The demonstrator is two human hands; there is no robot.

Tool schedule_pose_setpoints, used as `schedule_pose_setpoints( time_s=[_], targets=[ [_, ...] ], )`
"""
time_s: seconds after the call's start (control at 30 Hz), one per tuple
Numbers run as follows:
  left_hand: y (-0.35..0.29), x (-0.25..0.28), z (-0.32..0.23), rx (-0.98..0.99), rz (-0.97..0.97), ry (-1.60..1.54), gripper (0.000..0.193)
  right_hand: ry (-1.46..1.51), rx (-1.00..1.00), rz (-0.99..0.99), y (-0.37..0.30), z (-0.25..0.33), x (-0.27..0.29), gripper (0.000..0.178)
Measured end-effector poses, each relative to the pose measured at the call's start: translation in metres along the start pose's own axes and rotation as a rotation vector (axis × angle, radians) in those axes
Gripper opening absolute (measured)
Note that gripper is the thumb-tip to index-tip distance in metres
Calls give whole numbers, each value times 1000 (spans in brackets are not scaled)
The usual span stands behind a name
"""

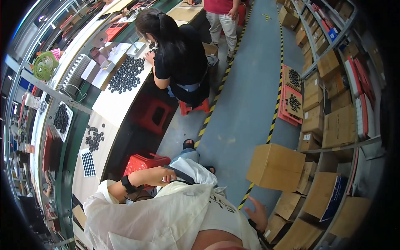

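My left hand (160,176), with a black watch on its wrist, is held in front of my waist. Its fingers are curled beside a dark strap (181,174); whatever they hold, if anything, is hidden. A red plastic stool (143,163) stands just beyond this hand, next to the workbench. Out to my right, my right hand (256,213) hangs with its fingers apart and nothing in it. The closest thing to it is a cardboard box (275,166) by the shelving, without contact.
Along the left runs a workbench (110,106) with piles of round black parts (127,74). A seated co-worker (179,54) in black bends over it; another person (221,16) stands farther off. Shelves of cartons (338,125) line the right side, across a grey aisle (246,100) with striped tape.
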State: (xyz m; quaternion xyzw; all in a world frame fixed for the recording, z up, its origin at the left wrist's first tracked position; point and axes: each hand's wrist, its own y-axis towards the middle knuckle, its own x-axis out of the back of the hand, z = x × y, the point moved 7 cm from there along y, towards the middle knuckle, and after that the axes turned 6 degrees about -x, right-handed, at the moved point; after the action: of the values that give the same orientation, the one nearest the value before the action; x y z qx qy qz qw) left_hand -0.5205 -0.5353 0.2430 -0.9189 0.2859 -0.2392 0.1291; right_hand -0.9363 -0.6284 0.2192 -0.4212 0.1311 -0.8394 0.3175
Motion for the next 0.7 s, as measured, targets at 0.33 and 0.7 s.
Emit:
schedule_pose_setpoints(
  time_s=[0.33,0.7],
  targets=[
    [-7,-35,2,48,-120,-124,31,108,169,-157,35,65,44,50],
    [-25,-48,-6,112,-136,-130,42,239,255,-172,66,89,49,50]
  ],
)
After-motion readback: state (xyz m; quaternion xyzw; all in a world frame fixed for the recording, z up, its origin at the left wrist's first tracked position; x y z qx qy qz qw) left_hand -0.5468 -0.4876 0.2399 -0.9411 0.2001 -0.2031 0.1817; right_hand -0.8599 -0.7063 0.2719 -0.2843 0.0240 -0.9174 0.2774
